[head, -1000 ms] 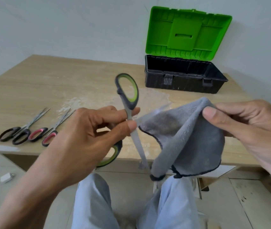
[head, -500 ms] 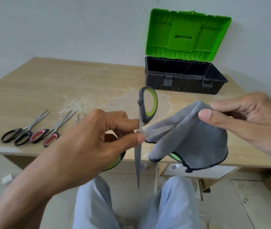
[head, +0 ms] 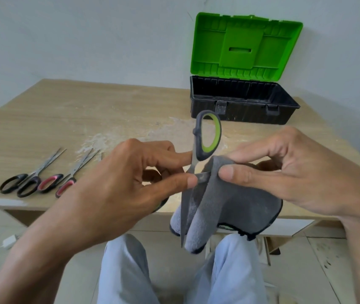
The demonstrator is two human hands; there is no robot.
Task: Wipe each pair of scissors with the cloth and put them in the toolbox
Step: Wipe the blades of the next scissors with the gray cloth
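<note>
Okay: left hand (head: 126,185) pinches scissors (head: 197,139) at pivot, right hand (head: 295,172) pinches cloth (head: 229,205) over a blade; drag toward tip, fingers off edge.

No text, number or brand mark can be read. The toolbox (head: 251,115) beyond the grip bears only moulded ribs, and the pinched scissors (head: 208,137) and cloth (head: 229,200) are plain.

Bare table (head: 109,110) runs clear to the open toolbox (head: 247,114); black scissors (head: 26,183) and pink scissors (head: 65,179) lie far left.
</note>
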